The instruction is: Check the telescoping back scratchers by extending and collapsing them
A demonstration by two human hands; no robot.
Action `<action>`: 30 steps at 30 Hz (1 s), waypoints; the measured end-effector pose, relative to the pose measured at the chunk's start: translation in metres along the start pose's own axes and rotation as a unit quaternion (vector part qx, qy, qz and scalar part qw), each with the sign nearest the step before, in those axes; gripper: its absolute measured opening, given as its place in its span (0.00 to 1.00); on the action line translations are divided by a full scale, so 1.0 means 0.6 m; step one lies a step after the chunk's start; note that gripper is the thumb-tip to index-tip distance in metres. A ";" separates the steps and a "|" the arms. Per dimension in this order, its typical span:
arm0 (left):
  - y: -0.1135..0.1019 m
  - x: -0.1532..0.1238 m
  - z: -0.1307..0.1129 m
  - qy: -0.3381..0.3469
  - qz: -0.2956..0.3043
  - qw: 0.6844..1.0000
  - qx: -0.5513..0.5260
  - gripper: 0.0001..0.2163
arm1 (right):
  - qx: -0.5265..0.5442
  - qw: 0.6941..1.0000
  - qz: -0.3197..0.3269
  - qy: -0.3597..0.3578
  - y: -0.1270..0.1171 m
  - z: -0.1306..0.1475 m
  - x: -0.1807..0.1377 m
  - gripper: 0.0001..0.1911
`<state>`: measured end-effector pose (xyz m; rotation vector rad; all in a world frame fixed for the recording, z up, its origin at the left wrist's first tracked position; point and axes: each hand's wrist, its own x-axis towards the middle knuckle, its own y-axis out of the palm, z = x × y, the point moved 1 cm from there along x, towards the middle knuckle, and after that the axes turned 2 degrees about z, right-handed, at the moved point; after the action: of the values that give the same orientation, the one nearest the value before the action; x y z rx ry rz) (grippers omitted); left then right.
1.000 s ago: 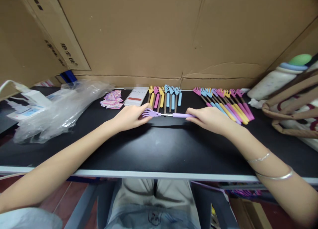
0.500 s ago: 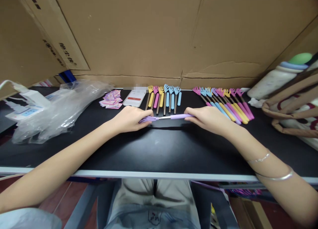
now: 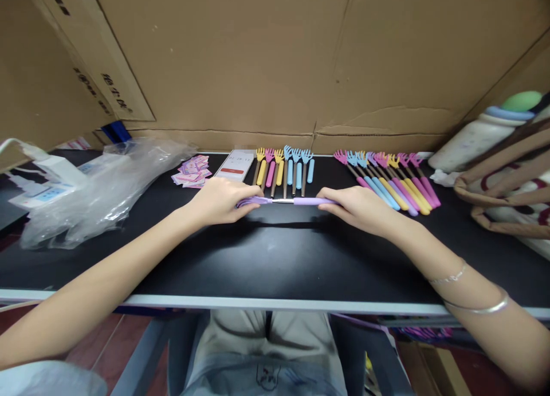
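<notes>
Between my two hands, a purple back scratcher (image 3: 309, 201) lies level above the black table. My left hand (image 3: 221, 202) is closed around its claw head, hiding part of the prongs. The far end of the purple handle is pinched in my right hand (image 3: 358, 208). A short bare stretch of metal rod shows between head and handle. Just behind are several claw heads on rods (image 3: 285, 175) in yellow, pink and blue, with loose coloured handles (image 3: 299, 175) beside them. To the right lies a row of back scratchers with handles fitted (image 3: 397, 191).
A white phone (image 3: 234, 165) and a pile of small printed cards (image 3: 192, 171) lie left of the rods. Clear plastic bags (image 3: 98, 184) and a white charger (image 3: 62, 169) are at far left. A bottle (image 3: 476, 135) and a brown-handled bag (image 3: 507, 184) stand right. Cardboard (image 3: 258, 58) walls the back.
Both hands keep their hold on the purple back scratcher. The left hand and the claw head have shifted slightly left and up; the scratcher now looks more level.
</notes>
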<state>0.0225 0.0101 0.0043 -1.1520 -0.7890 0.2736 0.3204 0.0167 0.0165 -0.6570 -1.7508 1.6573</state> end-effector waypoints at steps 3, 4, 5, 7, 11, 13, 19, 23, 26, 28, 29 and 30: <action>-0.005 0.000 0.001 0.012 -0.015 1.000 -0.003 0.11 | 0.017 1.000 0.004 0.003 -0.001 0.004 0.000 0.15; -0.007 0.000 0.001 0.015 -0.018 1.000 -0.006 0.11 | 0.022 1.000 0.011 0.004 -0.001 0.005 0.000 0.15; -0.009 0.000 0.001 0.018 -0.020 1.000 -0.010 0.11 | 0.025 1.000 0.018 0.004 -0.002 0.006 0.000 0.15; -0.011 -0.001 0.001 0.019 -0.017 1.000 -0.015 0.11 | 0.021 0.999 0.027 0.003 -0.002 0.008 0.001 0.15; -0.011 -0.001 0.000 0.016 -0.005 1.000 -0.005 0.10 | -0.036 0.999 0.011 -0.001 -0.002 0.007 0.001 0.17; -0.009 0.000 -0.002 0.017 0.011 1.000 0.001 0.10 | -0.066 0.998 0.003 -0.006 -0.003 0.006 0.000 0.18; -0.007 0.002 -0.007 0.022 0.063 0.998 0.022 0.10 | -0.090 0.996 -0.016 -0.018 -0.013 0.007 -0.006 0.19; -0.011 0.003 -0.006 0.024 0.071 0.997 0.026 0.10 | -0.098 0.995 -0.026 -0.020 -0.015 0.008 -0.007 0.19; -0.011 0.003 -0.006 0.030 0.070 0.997 0.028 0.10 | -0.096 0.995 -0.023 -0.022 -0.014 0.008 -0.007 0.19; -0.010 0.003 -0.006 0.034 0.070 0.997 0.029 0.10 | -0.095 0.995 -0.020 -0.022 -0.013 0.007 -0.007 0.18; -0.009 0.003 -0.006 0.034 0.069 0.997 0.031 0.10 | -0.095 0.995 -0.020 -0.021 -0.013 0.006 -0.007 0.18; -0.009 0.003 -0.006 0.034 0.068 0.997 0.034 0.10 | -0.096 0.995 -0.022 -0.022 -0.012 0.006 -0.007 0.18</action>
<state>0.0254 0.0063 0.0092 -1.1467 -0.6371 0.3697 0.3210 0.0107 0.0234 -0.6672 -1.9591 1.4958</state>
